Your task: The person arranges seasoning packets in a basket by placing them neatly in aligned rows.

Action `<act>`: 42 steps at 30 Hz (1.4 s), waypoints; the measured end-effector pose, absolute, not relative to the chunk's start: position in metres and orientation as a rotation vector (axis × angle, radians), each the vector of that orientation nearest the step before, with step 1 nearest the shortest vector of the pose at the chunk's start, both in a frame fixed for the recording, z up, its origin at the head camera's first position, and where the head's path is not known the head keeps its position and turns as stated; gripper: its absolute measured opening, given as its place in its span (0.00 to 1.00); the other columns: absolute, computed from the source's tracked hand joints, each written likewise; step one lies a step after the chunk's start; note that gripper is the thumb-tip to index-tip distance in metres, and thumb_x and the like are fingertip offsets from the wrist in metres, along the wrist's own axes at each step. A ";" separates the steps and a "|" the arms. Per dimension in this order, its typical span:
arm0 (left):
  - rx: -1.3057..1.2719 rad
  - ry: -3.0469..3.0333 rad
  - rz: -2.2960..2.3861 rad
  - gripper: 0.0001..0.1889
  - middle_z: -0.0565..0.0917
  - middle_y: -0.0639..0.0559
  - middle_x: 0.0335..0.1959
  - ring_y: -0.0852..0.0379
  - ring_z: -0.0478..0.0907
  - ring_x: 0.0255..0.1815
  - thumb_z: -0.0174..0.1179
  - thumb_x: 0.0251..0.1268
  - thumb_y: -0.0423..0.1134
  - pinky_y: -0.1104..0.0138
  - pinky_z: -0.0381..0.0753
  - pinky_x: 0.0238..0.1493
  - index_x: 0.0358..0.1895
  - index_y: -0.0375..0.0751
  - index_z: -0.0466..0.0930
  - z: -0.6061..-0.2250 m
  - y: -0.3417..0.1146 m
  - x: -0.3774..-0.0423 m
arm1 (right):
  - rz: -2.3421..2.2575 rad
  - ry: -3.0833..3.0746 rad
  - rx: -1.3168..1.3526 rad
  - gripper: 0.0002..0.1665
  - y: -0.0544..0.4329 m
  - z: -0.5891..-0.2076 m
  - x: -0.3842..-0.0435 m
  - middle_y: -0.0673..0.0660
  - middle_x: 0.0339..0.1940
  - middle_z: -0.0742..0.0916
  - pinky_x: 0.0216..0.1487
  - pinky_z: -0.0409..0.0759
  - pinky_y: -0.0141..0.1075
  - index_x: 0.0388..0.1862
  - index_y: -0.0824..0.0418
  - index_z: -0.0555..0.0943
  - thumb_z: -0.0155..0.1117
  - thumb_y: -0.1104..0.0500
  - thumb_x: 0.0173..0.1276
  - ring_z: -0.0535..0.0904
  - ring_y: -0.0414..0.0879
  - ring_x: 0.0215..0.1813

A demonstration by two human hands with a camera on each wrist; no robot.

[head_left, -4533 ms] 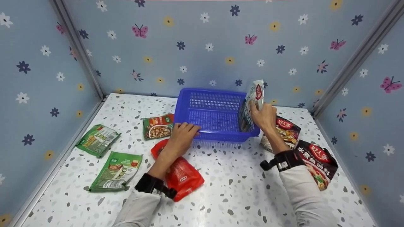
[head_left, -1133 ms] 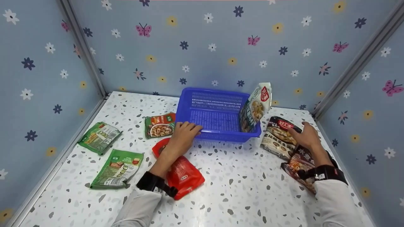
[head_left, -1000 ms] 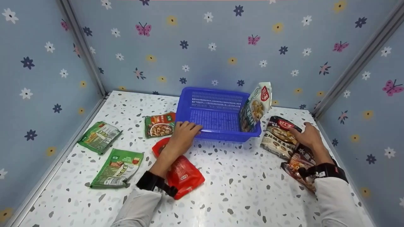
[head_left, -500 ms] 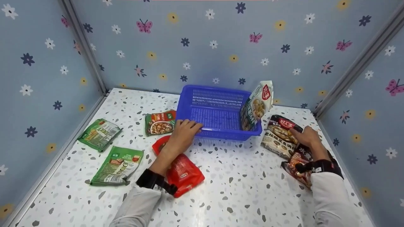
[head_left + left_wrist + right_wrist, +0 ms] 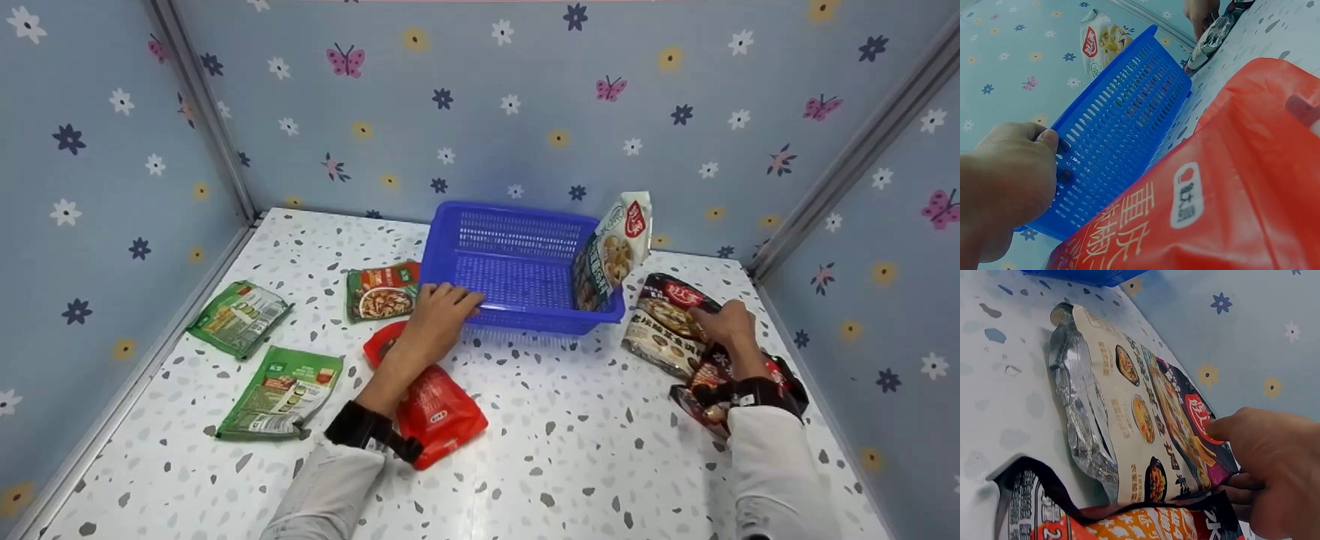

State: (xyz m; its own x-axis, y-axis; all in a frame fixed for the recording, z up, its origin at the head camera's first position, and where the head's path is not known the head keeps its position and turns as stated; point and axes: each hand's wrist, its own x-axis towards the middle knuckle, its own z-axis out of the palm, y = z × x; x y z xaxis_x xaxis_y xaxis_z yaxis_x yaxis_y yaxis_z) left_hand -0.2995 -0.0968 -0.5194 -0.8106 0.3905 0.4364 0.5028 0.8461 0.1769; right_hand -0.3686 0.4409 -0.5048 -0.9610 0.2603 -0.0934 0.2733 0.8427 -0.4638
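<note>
My left hand (image 5: 439, 319) grips the near left rim of a blue perforated plastic basket (image 5: 525, 320), thumb outside the wall and fingers over the edge. Inside the basket's right end a white-and-green seasoning packet (image 5: 611, 259) stands leaning, its top above the rim. At the right, my right hand (image 5: 731, 328) pinches the right edge of a black-and-cream seasoning packet (image 5: 664, 326). In the right wrist view the thumb presses on its red logo while the other fingers go under the edge. A dark red seasoning packet (image 5: 1145, 526) lies beneath that wrist, partly hidden.
A red pouch (image 5: 442, 412) lies under my left forearm. Left of the basket is a green-and-red packet (image 5: 382, 292), and two green packets (image 5: 281, 394) lie farther left. Patterned walls (image 5: 480, 97) enclose the speckled table (image 5: 555, 465) at the back and sides.
My right hand has let go of the white-and-green packet in the basket and moved right to the black-and-cream packet, closing on its edge. The dark red packet has shifted. My left hand stays on the rim.
</note>
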 end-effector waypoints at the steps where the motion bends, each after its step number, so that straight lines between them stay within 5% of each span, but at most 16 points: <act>1: -0.664 -2.640 -0.401 0.17 0.93 0.45 0.59 0.43 0.86 0.59 0.56 0.91 0.46 0.45 0.77 0.65 0.69 0.49 0.86 -0.519 -0.097 -0.299 | -0.783 2.988 0.449 0.32 0.441 -0.504 -0.368 0.76 0.46 0.85 0.50 0.81 0.56 0.47 0.76 0.81 0.64 0.43 0.84 0.82 0.63 0.42; 9: -0.659 -2.660 -0.406 0.18 0.93 0.45 0.60 0.43 0.86 0.60 0.54 0.92 0.48 0.45 0.76 0.66 0.70 0.50 0.86 -0.520 -0.096 -0.298 | -1.069 2.861 0.657 0.48 0.442 -0.502 -0.365 0.84 0.78 0.76 0.72 0.83 0.62 0.79 0.85 0.69 0.67 0.45 0.81 0.80 0.73 0.70; 14: -0.655 -2.656 -0.405 0.17 0.93 0.46 0.60 0.43 0.86 0.59 0.56 0.91 0.47 0.45 0.76 0.66 0.70 0.50 0.86 -0.521 -0.096 -0.298 | -1.289 2.778 0.696 0.49 0.444 -0.499 -0.365 0.80 0.83 0.73 0.60 0.85 0.49 0.87 0.79 0.61 0.65 0.47 0.84 0.83 0.58 0.57; 18: -0.651 -2.655 -0.406 0.17 0.93 0.46 0.59 0.43 0.86 0.59 0.57 0.91 0.47 0.45 0.77 0.66 0.70 0.50 0.86 -0.522 -0.097 -0.299 | -1.490 2.684 0.713 0.47 0.444 -0.496 -0.365 0.69 0.67 0.82 0.45 0.81 0.38 0.88 0.75 0.62 0.65 0.48 0.85 0.80 0.41 0.39; 22: -0.656 -2.652 -0.425 0.16 0.93 0.45 0.59 0.42 0.86 0.59 0.58 0.90 0.45 0.45 0.77 0.66 0.70 0.49 0.86 -0.522 -0.097 -0.298 | -1.723 2.527 0.786 0.37 0.441 -0.491 -0.365 0.53 0.45 0.85 0.36 0.81 0.34 0.80 0.71 0.72 0.70 0.51 0.83 0.80 0.37 0.30; 28: -0.677 -2.608 -0.412 0.15 0.93 0.44 0.56 0.41 0.86 0.58 0.56 0.90 0.45 0.44 0.77 0.63 0.67 0.47 0.87 -0.522 -0.097 -0.298 | -2.025 2.264 0.854 0.07 0.439 -0.484 -0.366 0.47 0.23 0.90 0.23 0.75 0.33 0.41 0.60 0.86 0.76 0.59 0.78 0.79 0.38 0.21; 42: -0.658 -2.645 -0.400 0.17 0.93 0.45 0.59 0.43 0.86 0.59 0.55 0.91 0.48 0.45 0.77 0.67 0.70 0.50 0.86 -0.520 -0.097 -0.299 | -2.196 1.920 0.956 0.15 0.440 -0.480 -0.369 0.47 0.26 0.90 0.34 0.88 0.33 0.28 0.55 0.87 0.78 0.61 0.77 0.87 0.39 0.31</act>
State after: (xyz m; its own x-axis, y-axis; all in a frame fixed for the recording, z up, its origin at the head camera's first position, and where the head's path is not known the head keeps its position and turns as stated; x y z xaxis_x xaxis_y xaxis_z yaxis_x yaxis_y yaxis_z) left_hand -0.2989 -0.0969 -0.5205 -0.8163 0.3872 0.4286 0.4965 0.8496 0.1782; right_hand -0.3694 0.4403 -0.4797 -0.8036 0.3377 -0.4901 0.4405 -0.2161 -0.8713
